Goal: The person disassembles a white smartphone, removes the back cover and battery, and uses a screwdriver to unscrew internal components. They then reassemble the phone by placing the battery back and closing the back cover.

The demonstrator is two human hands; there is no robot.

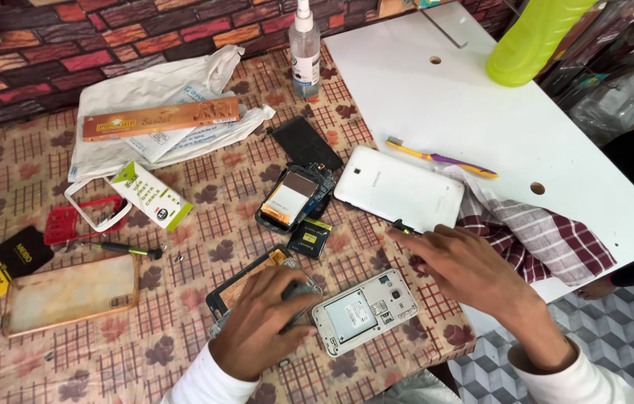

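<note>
Lying between both hands, the opened phone (363, 312) slants up-right; left hand (261, 322) presses a frame (246, 280), right hand (467, 265) pinches a small tool (402, 226).

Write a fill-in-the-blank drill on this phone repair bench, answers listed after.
1. The left hand presses on a dismantled phone frame beside the opened ____ phone.
2. The right hand reaches toward the white ____.
3. A ____ bottle stands on the white table.

Answers: white; tablet; green

Left hand (261, 318) lies palm down, fingers curled (thumb tucked); right hand (467, 269) reaches forward, fingertips pinched.
</note>
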